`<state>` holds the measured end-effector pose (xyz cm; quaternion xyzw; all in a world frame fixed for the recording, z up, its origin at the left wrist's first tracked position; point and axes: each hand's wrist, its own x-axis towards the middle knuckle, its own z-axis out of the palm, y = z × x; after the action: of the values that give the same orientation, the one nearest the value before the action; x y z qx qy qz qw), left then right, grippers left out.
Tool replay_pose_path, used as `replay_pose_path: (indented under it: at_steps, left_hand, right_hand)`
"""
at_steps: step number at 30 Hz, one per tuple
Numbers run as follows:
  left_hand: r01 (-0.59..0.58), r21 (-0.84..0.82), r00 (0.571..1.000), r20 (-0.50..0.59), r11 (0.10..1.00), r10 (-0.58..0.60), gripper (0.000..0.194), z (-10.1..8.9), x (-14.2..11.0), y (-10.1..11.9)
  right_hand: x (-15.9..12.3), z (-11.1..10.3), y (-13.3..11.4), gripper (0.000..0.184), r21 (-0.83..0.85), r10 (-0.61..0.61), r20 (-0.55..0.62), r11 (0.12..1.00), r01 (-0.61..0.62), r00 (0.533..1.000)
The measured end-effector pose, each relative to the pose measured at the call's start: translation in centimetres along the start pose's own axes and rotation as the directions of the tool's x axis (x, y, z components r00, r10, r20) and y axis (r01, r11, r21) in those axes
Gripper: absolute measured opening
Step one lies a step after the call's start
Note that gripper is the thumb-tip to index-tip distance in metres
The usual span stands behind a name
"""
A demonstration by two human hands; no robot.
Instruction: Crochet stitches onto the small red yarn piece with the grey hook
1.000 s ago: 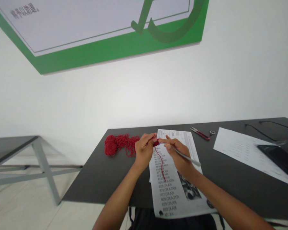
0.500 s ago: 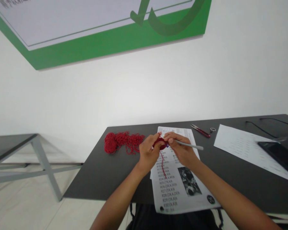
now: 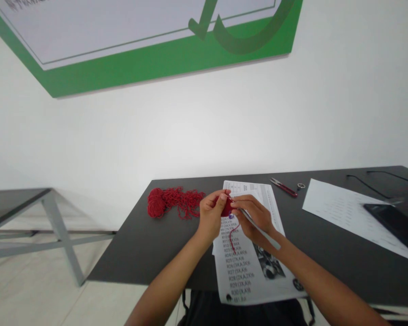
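Between my hands is a small red crochet piece, pinched by my left hand at its left side. My right hand grips a crochet hook with a grey handle, its tip at the top edge of the red piece. A purple bit, perhaps a stitch marker, shows at the lower edge. A red yarn tail hangs down over the printed pattern sheet below my hands. To the left lies a red yarn ball with a loose tangle of yarn beside it.
Thread snips and a small ring lie at the back of the dark table. Farther right are a white paper, a black phone and eyeglasses. A second table stands at left.
The hook's handle has swung from nearly level to slanting down toward my right wrist. My left hand has turned, so more of the red piece shows.
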<state>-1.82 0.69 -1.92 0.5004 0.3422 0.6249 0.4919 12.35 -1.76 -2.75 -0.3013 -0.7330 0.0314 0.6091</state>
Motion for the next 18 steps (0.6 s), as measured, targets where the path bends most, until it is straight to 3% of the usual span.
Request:
replay_pose_path:
  at_steps: [5,11,18]
  left_hand:
    - [0.024,-0.129,0.997,0.072,0.991,-0.015,0.048,-0.5,0.2,0.7]
    - [0.026,-0.183,0.993,0.115,0.983,-0.005,0.052,-0.2,-0.4,1.0]
    - [0.024,-0.243,0.994,0.109,0.97,0.002,0.054,-0.7,-0.1,1.5]
  right_hand:
    - [0.8,-0.4,-0.6,0.0,0.198,0.106,0.019,0.974,-0.108,0.994]
    - [1.3,-0.7,-0.8,0.012,0.348,0.219,-0.001,0.915,-0.205,0.976]
    - [0.9,-1.1,-0.8,0.009,0.44,0.249,0.093,0.858,-0.264,0.964]
